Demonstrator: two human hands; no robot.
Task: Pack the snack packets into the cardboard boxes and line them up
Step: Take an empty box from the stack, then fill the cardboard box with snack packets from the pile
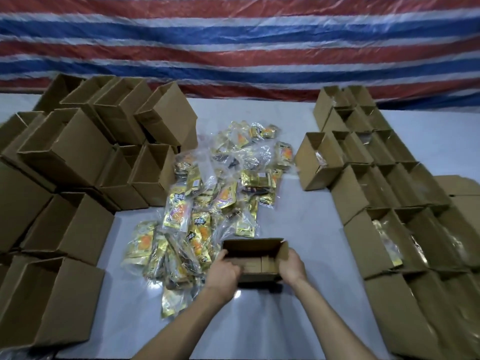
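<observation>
An open, empty cardboard box (pixel 255 252) stands on the table near the front centre. My left hand (pixel 225 272) grips its left wall with fingers curled over the rim. My right hand (pixel 291 266) holds its right wall. A heap of gold snack packets in clear plastic bags (pixel 207 201) lies just behind and to the left of the box. Rows of open boxes holding packets (pixel 384 203) are lined up on the right.
A pile of empty cardboard boxes (pixel 78 165) is stacked at the left, some tipped on their sides. The grey table top (pixel 298 216) shows between heap and rows. A red, white and blue striped tarpaulin (pixel 233 42) hangs behind.
</observation>
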